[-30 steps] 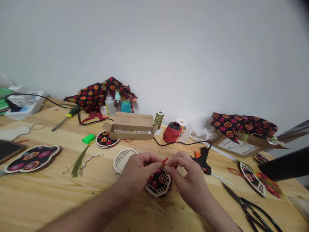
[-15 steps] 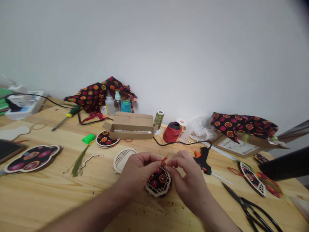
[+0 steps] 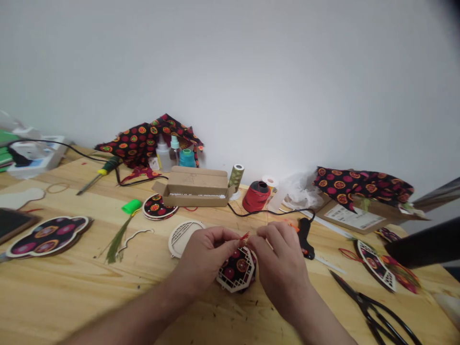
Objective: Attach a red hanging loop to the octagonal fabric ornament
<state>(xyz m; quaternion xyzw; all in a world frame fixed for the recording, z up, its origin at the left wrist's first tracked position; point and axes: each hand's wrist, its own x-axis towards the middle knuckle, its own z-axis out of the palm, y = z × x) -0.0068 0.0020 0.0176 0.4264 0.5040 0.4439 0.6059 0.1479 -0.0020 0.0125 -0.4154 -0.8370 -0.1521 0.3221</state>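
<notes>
My left hand [image 3: 204, 256] and my right hand [image 3: 278, 266] meet at the middle of the wooden table [image 3: 72, 287], fingertips pinched together on a short red thread [image 3: 245, 236]. Right below the fingers lies a small hexagonal wooden lattice ornament [image 3: 237, 270] backed with black fabric with red and orange circles; its upper edge is partly hidden by both hands. A pale round lattice disc [image 3: 183, 233] lies just left of my left hand.
Black scissors [image 3: 373, 306] lie at the right, a black glue gun [image 3: 304, 237] behind my right hand. Further back: an open cardboard box [image 3: 194, 188], red cord spool [image 3: 256, 196], thread spool [image 3: 236, 177], bottles [image 3: 164, 154], patterned fabric [image 3: 143, 139]. More fabric ornaments [image 3: 46, 235] lie left and right.
My right hand has shifted slightly left and lower, closer over the ornament and covering more of the glue gun. The left hand has stayed put, still pinching the red thread.
</notes>
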